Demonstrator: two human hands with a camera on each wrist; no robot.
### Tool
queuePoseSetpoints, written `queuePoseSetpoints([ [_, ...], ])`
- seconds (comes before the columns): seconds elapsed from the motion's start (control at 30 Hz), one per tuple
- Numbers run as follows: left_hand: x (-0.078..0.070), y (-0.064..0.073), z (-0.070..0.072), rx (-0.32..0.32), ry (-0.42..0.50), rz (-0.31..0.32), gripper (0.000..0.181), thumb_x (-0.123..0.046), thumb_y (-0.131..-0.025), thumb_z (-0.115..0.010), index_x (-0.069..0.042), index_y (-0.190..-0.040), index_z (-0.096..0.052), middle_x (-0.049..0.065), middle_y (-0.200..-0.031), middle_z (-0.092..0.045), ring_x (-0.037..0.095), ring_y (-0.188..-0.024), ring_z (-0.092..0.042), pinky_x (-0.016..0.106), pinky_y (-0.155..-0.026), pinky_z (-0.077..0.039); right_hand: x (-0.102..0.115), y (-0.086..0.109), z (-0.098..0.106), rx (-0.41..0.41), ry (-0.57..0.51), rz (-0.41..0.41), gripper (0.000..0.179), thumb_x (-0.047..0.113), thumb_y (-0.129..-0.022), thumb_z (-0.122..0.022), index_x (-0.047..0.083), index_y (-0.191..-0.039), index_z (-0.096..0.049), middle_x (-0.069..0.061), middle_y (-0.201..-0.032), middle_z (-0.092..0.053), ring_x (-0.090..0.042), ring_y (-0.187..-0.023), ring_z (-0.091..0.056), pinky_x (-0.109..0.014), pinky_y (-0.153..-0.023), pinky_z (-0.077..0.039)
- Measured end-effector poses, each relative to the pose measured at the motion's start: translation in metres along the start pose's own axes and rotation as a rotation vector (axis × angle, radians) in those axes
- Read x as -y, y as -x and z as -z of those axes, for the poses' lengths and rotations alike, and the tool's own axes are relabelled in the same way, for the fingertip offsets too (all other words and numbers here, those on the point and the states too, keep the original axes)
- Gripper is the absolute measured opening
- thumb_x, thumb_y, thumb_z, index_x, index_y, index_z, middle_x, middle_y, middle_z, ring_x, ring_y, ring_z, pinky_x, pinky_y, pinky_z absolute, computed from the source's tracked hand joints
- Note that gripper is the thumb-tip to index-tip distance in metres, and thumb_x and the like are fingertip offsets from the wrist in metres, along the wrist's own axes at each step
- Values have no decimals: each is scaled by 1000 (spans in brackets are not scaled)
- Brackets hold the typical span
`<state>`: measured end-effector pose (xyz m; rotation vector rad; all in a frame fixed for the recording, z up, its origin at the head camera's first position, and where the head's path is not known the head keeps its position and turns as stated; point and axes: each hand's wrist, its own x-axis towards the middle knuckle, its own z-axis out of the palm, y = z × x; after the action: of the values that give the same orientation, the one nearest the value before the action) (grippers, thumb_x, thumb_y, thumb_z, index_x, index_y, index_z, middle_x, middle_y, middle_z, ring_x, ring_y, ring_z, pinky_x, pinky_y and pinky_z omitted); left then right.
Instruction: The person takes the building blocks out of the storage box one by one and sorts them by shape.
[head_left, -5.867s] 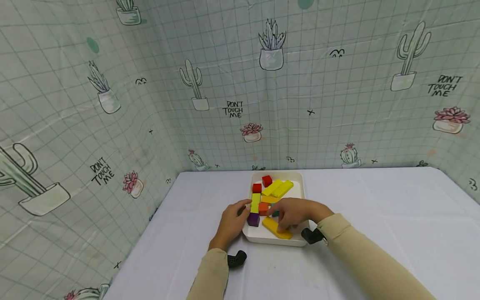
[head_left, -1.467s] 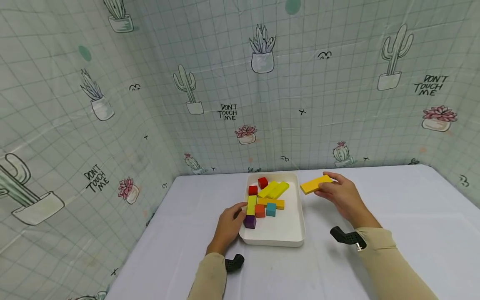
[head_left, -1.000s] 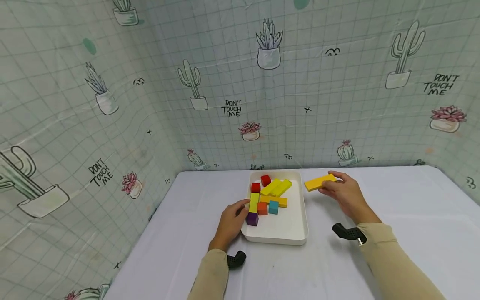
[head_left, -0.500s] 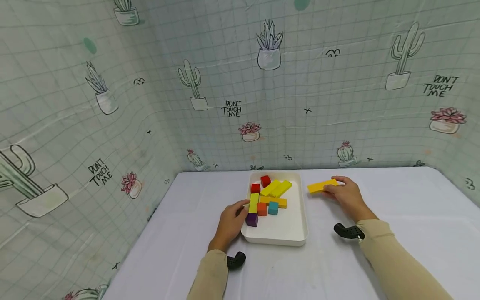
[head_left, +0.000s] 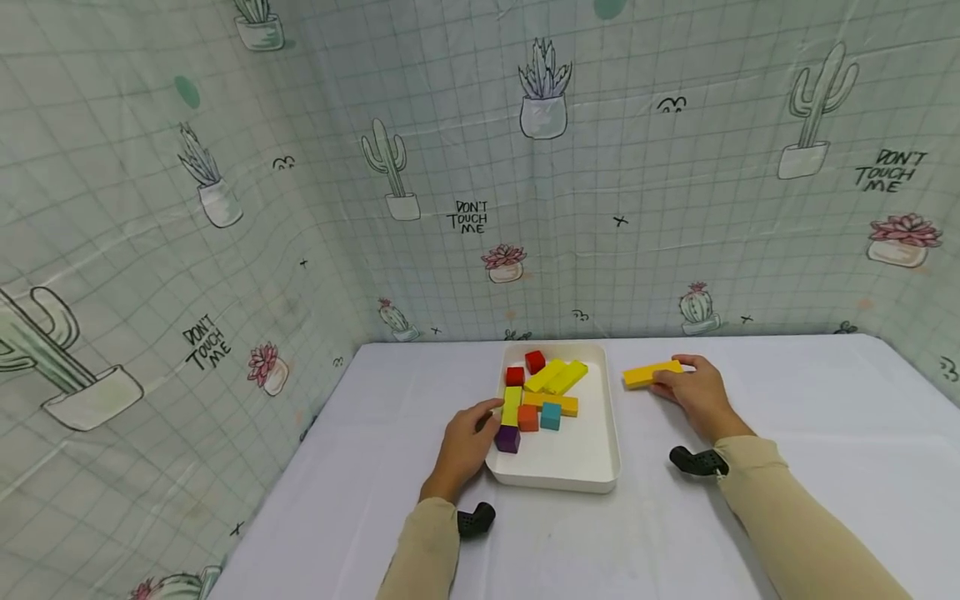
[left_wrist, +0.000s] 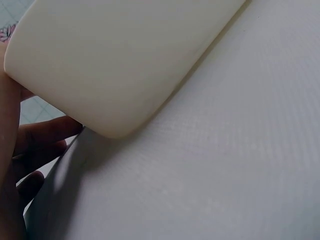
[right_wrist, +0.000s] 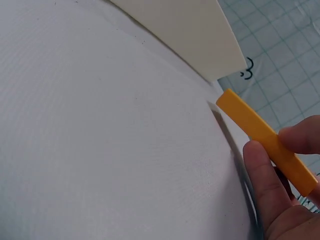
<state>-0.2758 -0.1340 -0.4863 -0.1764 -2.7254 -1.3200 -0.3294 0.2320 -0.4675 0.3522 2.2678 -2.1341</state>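
A white tray (head_left: 567,460) stands on the bench (head_left: 570,550) between the left grip (head_left: 463,442) and the right grip (head_left: 699,398), up against the left one. Inside it, nearest the left grip, a purple cube (head_left: 507,439) and a yellow block (head_left: 511,406) sit in line along the wall, just beside the thumb and forefinger. To the right of those fingertips are an orange-red cube (head_left: 528,418) and a teal cube (head_left: 551,417), with an orange-yellow bar (head_left: 551,405) right behind them. Farther forward of the left grip lie two red cubes (head_left: 535,362) and two bright yellow bars (head_left: 567,377), the bars slanting side by side.

The left grip holds the tray's left wall, thumb and forefinger at the rim, other fingers bent outside it.

The right grip pinches an amber block (head_left: 651,375) between thumb and fingers. The block juts left from the fingertips, its free end pointing toward the tray, outside and near the right wall. Its shadow falls close by on the bench; whether block and bench touch, I cannot tell.
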Motion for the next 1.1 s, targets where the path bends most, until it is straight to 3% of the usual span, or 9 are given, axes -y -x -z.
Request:
queuePoseSetpoints([
  [0.53,0,0,2,-8,4,-14,34,-27,-103,-55,-24,-135,-65,7,-128,-65,28,-121,-56,54,-106,-42,2,0,4,8,72,3,71,3,-98,-58,-7,-156,-18,-36,-145,-32,-12,-93,-64,-27,-84,-56],
  [0.8,0,-1,3,-7,-4,-6,35,-28,-103,-54,-24,-136,-64,6,-128,-65,27,-121,-56,53,-106,-42,1,-4,12,28,335,67,64,14,-98,-61,-11,-149,-32,-27,-119,-56,-12,-76,-65,-24,-68,-57],
  [1.1,0,-1,1,-1,-10,-4,35,-29,-102,-54,-25,-136,-64,6,-129,-64,26,-120,-56,53,-105,-43,1,-3,18,33,511,74,63,19,-96,-61,-16,-143,-38,-27,-116,-58,-15,-73,-62,-26,-65,-54],
])
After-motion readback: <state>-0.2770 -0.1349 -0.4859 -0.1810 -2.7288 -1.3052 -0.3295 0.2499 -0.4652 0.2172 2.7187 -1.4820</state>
